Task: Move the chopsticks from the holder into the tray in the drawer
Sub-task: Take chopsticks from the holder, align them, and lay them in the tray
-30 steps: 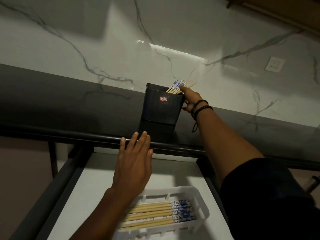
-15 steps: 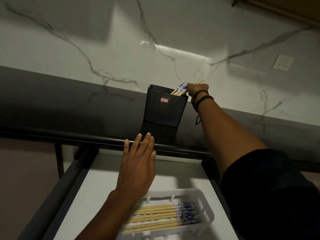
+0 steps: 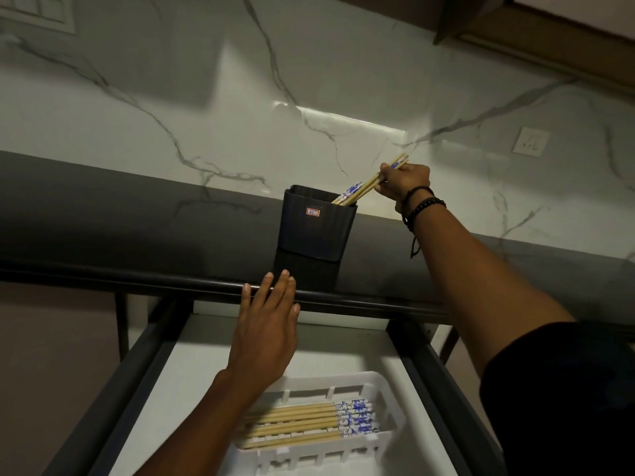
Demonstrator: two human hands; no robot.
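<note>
now mid-pick: right hand (image 3: 405,183) pinches two chopsticks (image 3: 368,185) in the holder (image 3: 314,231) at 12 o'clock, left hand (image 3: 266,334) flat and empty; next, lift clear toward the 6 o'clock tray (image 3: 395,431).

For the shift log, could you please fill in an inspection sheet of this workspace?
Surface: dark counter, holder standing on it; drawer open below.
Job's things: holder upright, some chopsticks inside; pair partly drawn out; tray in drawer holds a row of them.
Clutter: nothing seen.
Grippers: right hand pinches the pair; left hand open, fingers at the counter edge.
Cables: nothing seen.
Surroundings: marble wall, socket on it.
</note>
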